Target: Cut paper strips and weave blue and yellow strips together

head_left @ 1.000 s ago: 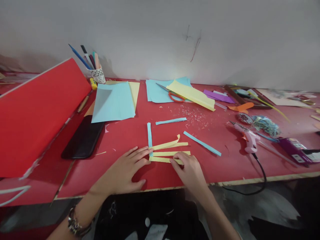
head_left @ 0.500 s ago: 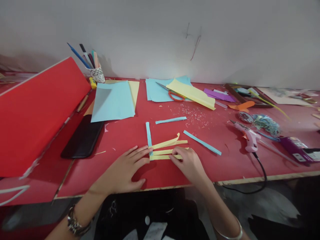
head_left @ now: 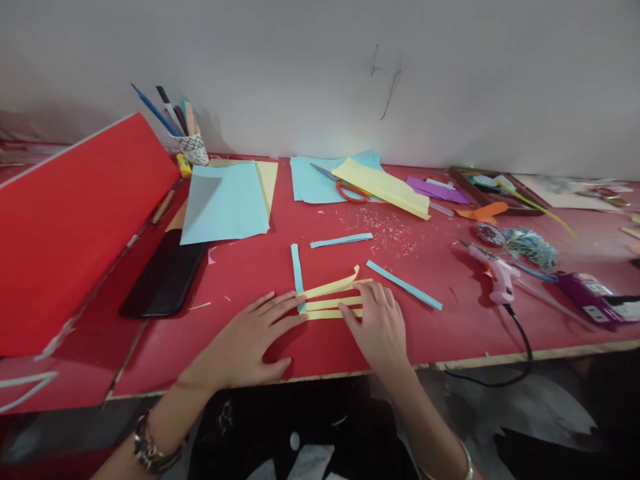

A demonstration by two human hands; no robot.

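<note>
By the flat, ungrasping left hand point(head_left: 250, 340), 1 light-blue paper strip point(head_left: 297, 263) is touched; to its right, narrow yellow paper strips point(head_left: 327, 304) are apparently being aligned; gentle straightening seems needed; whether any is pinched by the right hand point(head_left: 381, 327) cannot be told.

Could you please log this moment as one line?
left hand: on blue strip, yellow strips | right hand: on yellow strips' right ends | glue gun: untouched on table

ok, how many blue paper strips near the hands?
3: one blue strip at the left hand, a second blue strip farther back, a third blue strip slanting forward-right of the right hand. The hands could hide more.
</note>
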